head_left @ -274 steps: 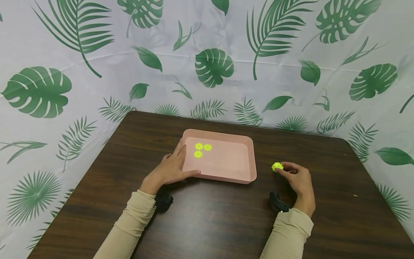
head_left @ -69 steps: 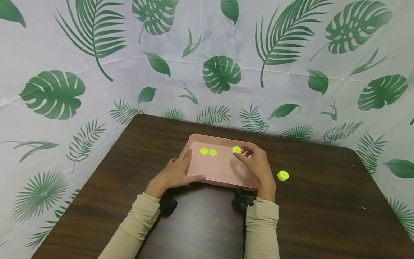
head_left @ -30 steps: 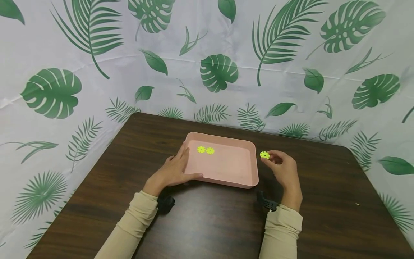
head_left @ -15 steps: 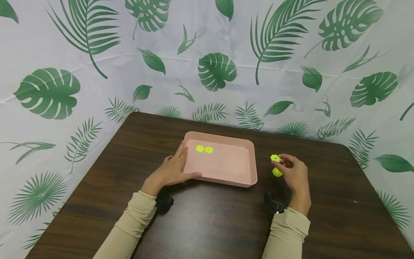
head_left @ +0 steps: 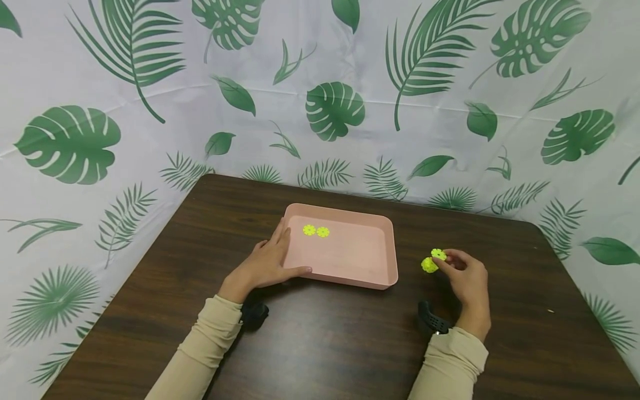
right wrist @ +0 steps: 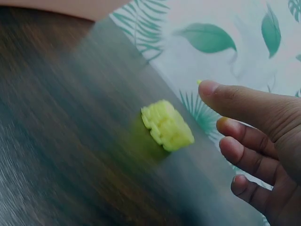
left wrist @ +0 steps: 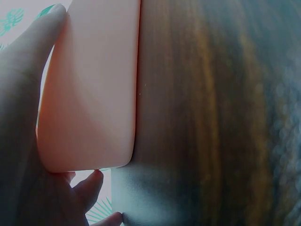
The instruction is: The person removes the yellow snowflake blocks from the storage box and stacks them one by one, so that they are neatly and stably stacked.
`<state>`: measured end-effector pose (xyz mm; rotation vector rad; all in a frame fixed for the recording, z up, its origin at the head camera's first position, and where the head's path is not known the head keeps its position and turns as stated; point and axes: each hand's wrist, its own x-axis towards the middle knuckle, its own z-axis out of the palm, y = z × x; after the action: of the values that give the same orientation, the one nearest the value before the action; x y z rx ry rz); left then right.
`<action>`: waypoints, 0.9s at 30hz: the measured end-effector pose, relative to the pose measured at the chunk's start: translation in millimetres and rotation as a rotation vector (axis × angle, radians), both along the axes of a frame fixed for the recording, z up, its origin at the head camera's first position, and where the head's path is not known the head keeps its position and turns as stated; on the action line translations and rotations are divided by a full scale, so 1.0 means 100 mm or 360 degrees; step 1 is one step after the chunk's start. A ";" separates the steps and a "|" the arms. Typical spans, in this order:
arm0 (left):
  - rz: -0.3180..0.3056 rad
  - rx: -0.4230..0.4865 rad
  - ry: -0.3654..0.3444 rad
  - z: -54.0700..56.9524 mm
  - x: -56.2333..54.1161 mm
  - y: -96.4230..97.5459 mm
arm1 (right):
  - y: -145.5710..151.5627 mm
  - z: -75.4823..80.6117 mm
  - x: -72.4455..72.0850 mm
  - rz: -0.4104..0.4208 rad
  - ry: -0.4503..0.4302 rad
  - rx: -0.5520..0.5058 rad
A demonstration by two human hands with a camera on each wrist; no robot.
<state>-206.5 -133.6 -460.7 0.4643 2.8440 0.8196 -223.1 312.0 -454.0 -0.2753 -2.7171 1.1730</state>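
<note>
Yellow disc [head_left: 438,254] shifted rightward, pinched in right grip [head_left: 471,282]

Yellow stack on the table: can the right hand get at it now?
Probably yes: the right hand is close beside the yellow stack with no obstacle between, though it already pinches a yellow disc.

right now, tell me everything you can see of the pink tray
The pink tray is a shallow rectangle with rounded corners and low raised walls, seemingly plastic. It lies flat, open side up, on the dark table. Two yellow flower-shaped discs lie on its floor, toward the far left corner. The left hand touches it at the left side and near edge.
</note>
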 end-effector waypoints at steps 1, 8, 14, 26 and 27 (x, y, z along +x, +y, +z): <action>0.0001 0.0004 0.0000 0.00 0.00 0.00 | 0.01 -0.01 0.01 -0.0003 -0.0005 0.0003; -0.0001 0.0009 0.0009 0.00 0.00 0.00 | 0.07 -0.07 0.02 0.0015 -0.0034 -0.0003; 0.0002 -0.0003 0.0025 -0.02 -0.01 -0.01 | 0.08 -0.10 0.01 0.0077 -0.0039 0.0006; 0.0004 0.0004 0.0018 0.00 0.00 0.01 | 0.09 -0.12 -0.01 0.0099 -0.0049 0.0039; 0.0003 0.0006 0.0018 0.00 0.00 0.01 | 0.09 -0.12 -0.01 0.0097 -0.0053 0.0035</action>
<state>-206.8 -132.9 -460.3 0.4685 2.8542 0.8255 -224.0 321.4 -466.4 -0.2121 -2.7842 1.1632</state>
